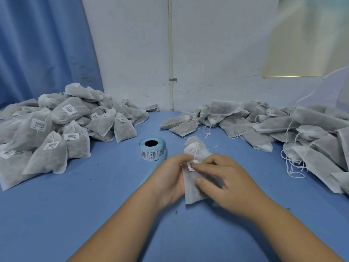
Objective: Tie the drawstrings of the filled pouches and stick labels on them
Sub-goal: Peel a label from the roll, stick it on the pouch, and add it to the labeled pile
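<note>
Pouch: a grey-white, non-woven fabric drawstring pouch [196, 150], filled and gathered at the neck, is held over the middle of the blue table top [94, 214], neck towards 12 o'clock.
Label: a small white paper label [192, 165] lies on the drawstring pouch's face just below the neck, where the two hands' fingertips meet.
Left hand [170, 176]: at the pouch's 9 o'clock, fingers curled round its left edge.
Right hand [228, 180]: at the pouch's 3 o'clock, gripping it, thumb laid on its face, forefinger tip on the label.
Label roll: a roll of white barcode labels on pale blue backing [153, 150] sits at the pouch's 10 o'clock, near but apart, core hole facing up.
Labelled pile: a heap of labelled pouches [56, 129] at 9 to 10 o'clock.
Unlabelled pile: a heap of bare pouches with loose white strings [283, 127] at 2 to 3 o'clock.
</note>
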